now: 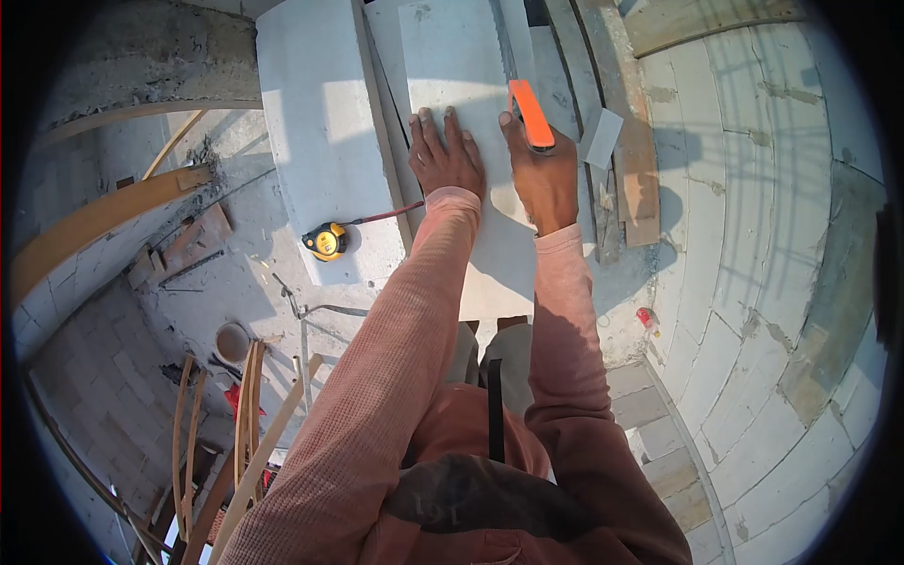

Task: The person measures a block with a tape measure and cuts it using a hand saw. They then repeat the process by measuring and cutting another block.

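My right hand (544, 181) is closed round the orange handle of a hand saw (532, 115). Its blade points away from me, along the right part of a pale grey block (447, 56). My left hand (446, 158) lies on top of that block with its fingers stretched out, holding nothing. On a second pale block (315, 122) to the left rests a yellow and black tape measure (326, 241), with a dark red strap reaching toward my left wrist. A small light offcut (601, 137) lies just right of my right hand.
Wooden planks (633, 141) run along the right of the blocks, beside a block wall (753, 188). A round bucket (232, 343) and several long wooden strips (247, 414) stand at lower left. A small red item (646, 318) lies on the floor at right.
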A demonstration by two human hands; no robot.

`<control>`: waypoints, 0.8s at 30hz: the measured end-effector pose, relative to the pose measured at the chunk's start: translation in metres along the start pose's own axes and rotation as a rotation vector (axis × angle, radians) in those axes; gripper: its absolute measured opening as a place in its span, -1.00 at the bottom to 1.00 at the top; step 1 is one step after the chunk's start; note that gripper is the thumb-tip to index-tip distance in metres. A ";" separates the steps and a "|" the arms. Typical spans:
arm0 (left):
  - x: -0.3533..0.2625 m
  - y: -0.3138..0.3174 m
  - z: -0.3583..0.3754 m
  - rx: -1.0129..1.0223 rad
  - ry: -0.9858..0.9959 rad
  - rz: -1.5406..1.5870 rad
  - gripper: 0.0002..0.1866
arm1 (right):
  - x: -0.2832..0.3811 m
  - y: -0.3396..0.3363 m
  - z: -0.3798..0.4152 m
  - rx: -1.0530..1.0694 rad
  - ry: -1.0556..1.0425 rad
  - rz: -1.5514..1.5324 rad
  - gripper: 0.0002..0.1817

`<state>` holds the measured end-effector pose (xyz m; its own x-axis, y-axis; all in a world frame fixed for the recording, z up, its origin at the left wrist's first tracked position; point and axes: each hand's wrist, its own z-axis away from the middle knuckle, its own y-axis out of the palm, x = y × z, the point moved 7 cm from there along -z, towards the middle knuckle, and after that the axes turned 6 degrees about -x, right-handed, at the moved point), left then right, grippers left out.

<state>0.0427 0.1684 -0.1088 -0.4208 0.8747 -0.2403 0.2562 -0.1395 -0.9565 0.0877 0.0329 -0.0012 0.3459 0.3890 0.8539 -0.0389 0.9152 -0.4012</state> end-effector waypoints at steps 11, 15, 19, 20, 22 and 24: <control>-0.001 0.001 -0.002 -0.011 0.002 0.034 -0.48 | -0.024 -0.005 0.030 -0.074 -0.047 0.046 -0.66; 0.000 0.000 0.000 -0.025 0.013 0.034 -0.48 | -0.010 0.005 0.015 -0.076 -0.113 -0.005 -0.61; -0.001 0.000 -0.003 -0.038 0.031 0.000 -0.48 | -0.034 -0.033 0.108 -0.119 -0.145 0.078 -0.71; -0.001 0.002 -0.002 -0.040 0.032 -0.001 -0.48 | -0.036 -0.044 0.135 -0.151 -0.191 0.096 -0.74; -0.001 0.002 -0.002 -0.049 0.035 -0.015 -0.48 | -0.039 -0.041 0.129 -0.146 -0.148 0.068 -0.76; -0.001 0.000 0.002 -0.048 0.035 -0.011 -0.47 | -0.039 -0.033 0.104 -0.102 -0.188 0.047 -0.72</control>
<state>0.0411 0.1670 -0.1089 -0.3935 0.8918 -0.2232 0.2933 -0.1083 -0.9499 -0.0225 -0.0018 0.0132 0.1645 0.4528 0.8763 0.0474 0.8838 -0.4655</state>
